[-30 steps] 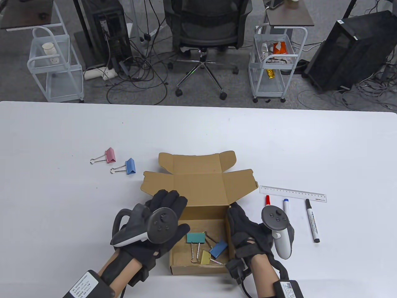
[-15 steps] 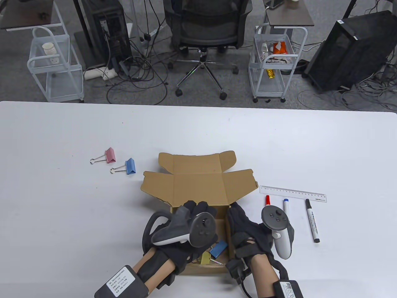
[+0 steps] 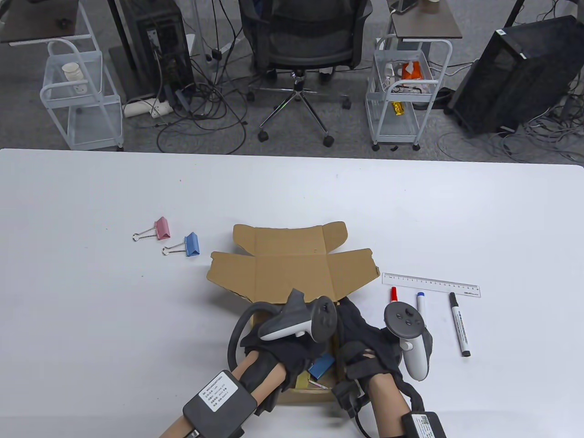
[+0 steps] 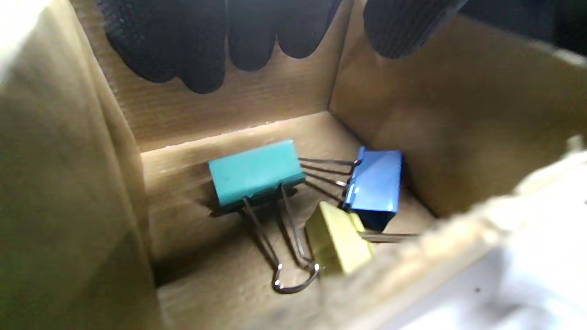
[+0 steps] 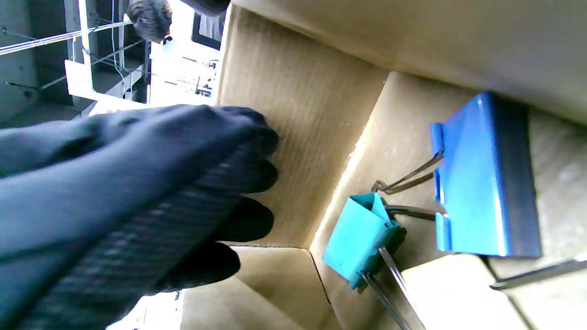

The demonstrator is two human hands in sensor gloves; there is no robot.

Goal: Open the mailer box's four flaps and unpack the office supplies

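Observation:
The brown mailer box [image 3: 292, 269] stands open near the table's front edge, its lid flaps folded back. My left hand [image 3: 283, 349] reaches down into it. In the left wrist view its fingers [image 4: 192, 55] hang spread and empty above a teal binder clip [image 4: 254, 170], a blue one [image 4: 373, 185] and a yellow one [image 4: 337, 240] on the box floor. My right hand [image 3: 365, 342] holds the box's right wall. The right wrist view shows the teal clip [image 5: 360, 240] and the blue clip [image 5: 481, 178] from the side.
A pink clip [image 3: 162, 228] and a blue clip [image 3: 191, 244] lie on the table left of the box. A clear ruler [image 3: 431, 284] and red [image 3: 393, 294], blue [image 3: 421, 303] and black [image 3: 459, 325] markers lie to its right.
My left hand has moved right from beside the box's left wall and dipped into the box, covering the teal clip in the table view. My right hand has stayed put.

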